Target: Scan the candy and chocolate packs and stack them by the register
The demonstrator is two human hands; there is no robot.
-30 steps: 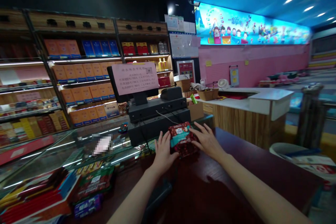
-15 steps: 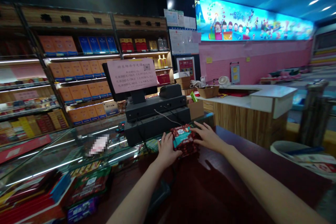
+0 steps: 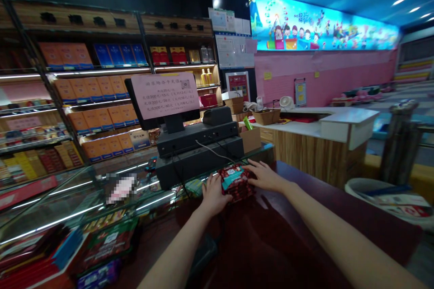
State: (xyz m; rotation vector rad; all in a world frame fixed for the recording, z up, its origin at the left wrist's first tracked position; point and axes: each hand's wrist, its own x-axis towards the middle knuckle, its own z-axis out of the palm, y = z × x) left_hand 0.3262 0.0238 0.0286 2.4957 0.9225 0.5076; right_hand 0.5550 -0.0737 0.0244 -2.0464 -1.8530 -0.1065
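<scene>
A dark red snack package with a teal band (image 3: 234, 181) rests on the dark wooden counter (image 3: 305, 226), just in front of the black cash register (image 3: 200, 149). My left hand (image 3: 213, 194) grips its left side with curled fingers. My right hand (image 3: 264, 175) lies against its right and top edge, fingers closed on it. Both forearms stretch forward from the bottom of the view.
A monitor with a pink notice (image 3: 164, 95) stands on the register. A glass display case (image 3: 77, 203) with packaged goods runs along the left. Shelves of boxed goods (image 3: 95, 104) fill the back. A white-topped wooden counter (image 3: 325, 135) and a bin (image 3: 383, 198) stand at the right.
Both hands have pushed the package a little farther forward toward the register and lowered it flatter onto the counter. The view shifted slightly right.
</scene>
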